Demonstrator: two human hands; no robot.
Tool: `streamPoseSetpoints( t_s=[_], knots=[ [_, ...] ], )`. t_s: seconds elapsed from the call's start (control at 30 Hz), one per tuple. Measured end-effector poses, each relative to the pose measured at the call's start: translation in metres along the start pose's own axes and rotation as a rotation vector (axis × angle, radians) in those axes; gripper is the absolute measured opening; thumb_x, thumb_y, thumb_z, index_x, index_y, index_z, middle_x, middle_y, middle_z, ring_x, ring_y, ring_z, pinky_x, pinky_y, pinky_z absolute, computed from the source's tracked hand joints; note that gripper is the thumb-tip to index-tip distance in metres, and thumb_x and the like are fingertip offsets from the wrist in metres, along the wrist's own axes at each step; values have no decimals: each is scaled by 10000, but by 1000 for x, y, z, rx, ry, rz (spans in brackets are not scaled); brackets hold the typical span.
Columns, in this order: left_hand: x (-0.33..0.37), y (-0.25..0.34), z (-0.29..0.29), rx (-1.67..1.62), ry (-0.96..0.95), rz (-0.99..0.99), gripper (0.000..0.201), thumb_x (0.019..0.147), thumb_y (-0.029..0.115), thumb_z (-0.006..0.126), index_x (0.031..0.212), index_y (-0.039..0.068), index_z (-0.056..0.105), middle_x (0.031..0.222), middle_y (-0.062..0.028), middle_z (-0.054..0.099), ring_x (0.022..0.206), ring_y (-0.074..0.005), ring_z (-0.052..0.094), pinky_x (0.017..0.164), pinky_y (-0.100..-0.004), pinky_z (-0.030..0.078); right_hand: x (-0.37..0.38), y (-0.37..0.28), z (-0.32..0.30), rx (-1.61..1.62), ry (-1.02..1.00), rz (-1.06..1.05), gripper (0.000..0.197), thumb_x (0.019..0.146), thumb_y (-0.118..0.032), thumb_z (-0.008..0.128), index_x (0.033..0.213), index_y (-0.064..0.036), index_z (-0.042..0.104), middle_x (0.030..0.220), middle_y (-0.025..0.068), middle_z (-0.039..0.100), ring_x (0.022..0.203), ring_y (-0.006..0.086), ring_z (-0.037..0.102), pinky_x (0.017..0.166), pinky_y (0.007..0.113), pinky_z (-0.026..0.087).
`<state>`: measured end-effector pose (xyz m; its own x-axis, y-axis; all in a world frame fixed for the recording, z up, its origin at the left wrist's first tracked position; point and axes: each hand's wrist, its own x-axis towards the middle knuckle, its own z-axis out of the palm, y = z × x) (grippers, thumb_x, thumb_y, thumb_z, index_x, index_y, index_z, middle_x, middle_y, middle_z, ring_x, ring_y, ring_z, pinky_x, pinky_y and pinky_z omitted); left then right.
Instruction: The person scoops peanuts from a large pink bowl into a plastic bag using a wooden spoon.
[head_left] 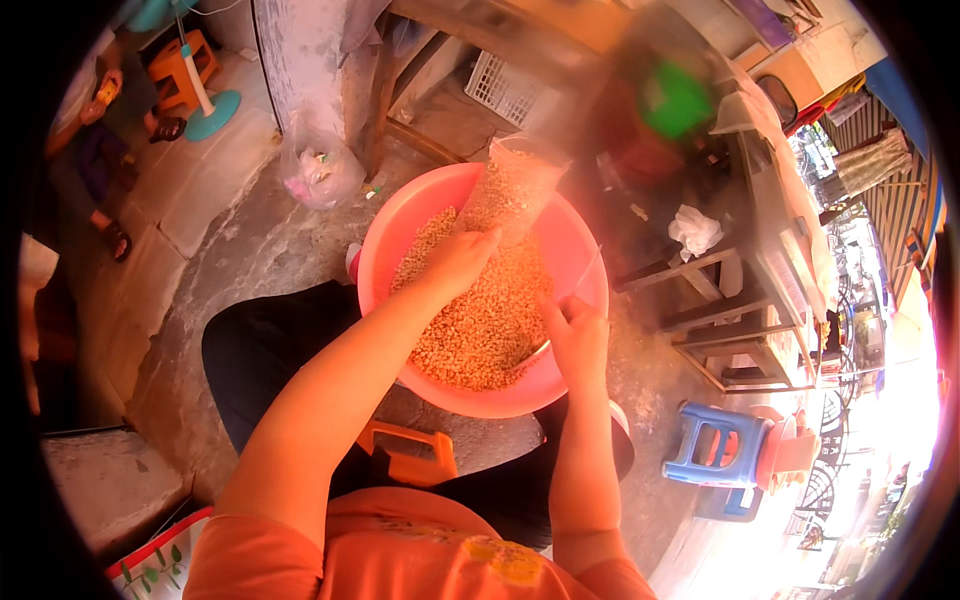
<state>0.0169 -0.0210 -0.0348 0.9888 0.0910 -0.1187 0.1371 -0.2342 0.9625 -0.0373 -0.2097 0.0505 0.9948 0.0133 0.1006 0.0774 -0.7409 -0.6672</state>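
Note:
A wide pink basin [378,225] sits low in front of me, between my legs. Small golden-tan kernels [470,340] lie heaped in it; their exact kind is too fine to tell. My left hand [465,262] is closed on a clear plastic bag [520,185], which is partly filled with similar kernels and leans toward the basin's far rim. At the basin's right side, my right hand [580,340] is closed around a thin metal utensil [533,356]. One end of the utensil goes into the kernels, so its shape is hidden.
An orange stool [415,455] shows beneath me. Far left, a person's hand [105,88] shows near another orange stool [185,70] and a fan stand [210,115]. A clear bag of scraps [322,170] lies beyond the basin. A wooden frame [745,320] and blue stool [715,445] stand right.

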Motion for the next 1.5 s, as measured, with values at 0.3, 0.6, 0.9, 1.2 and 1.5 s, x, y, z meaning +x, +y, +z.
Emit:
streamPoseSetpoints(
  t_s=[0.3,0.6,0.9,1.2,1.5],
  knots=[
    [1,5,-7,-56,-95,-33,520,926,470,442,809,21,677,898,-85,663,854,-184,594,817,-313,415,8,-26,-27,390,43,123,310,823,-248,688,691,12,586,524,18,508,493,74,460,455,255,346],
    [0,6,-9,-419,-88,-86,429,917,399,497,833,22,684,858,-66,661,866,-167,572,845,-304,389,-34,-8,-59,570,-426,123,207,785,-198,704,780,-11,614,651,50,621,643,102,575,611,201,412],
    [0,5,-16,-437,-142,-104,332,902,321,542,861,22,681,888,-57,668,864,-146,576,826,-296,410,-37,-16,-19,737,-538,213,157,837,-120,663,773,11,605,634,22,592,574,71,524,526,208,395],
    [-1,8,-22,-392,-219,-61,290,887,295,569,891,26,677,944,-57,661,947,-152,575,878,-302,403,-24,-24,31,754,-139,124,214,884,-191,635,804,-5,566,596,14,568,492,58,489,459,193,362],
    [11,7,-28,-408,-348,-250,614,957,520,285,968,48,676,990,-66,663,1052,-183,525,1046,-388,215,-32,-36,10,756,-294,167,233,897,-187,600,719,-39,574,550,8,530,477,61,450,441,211,313]
  ],
)
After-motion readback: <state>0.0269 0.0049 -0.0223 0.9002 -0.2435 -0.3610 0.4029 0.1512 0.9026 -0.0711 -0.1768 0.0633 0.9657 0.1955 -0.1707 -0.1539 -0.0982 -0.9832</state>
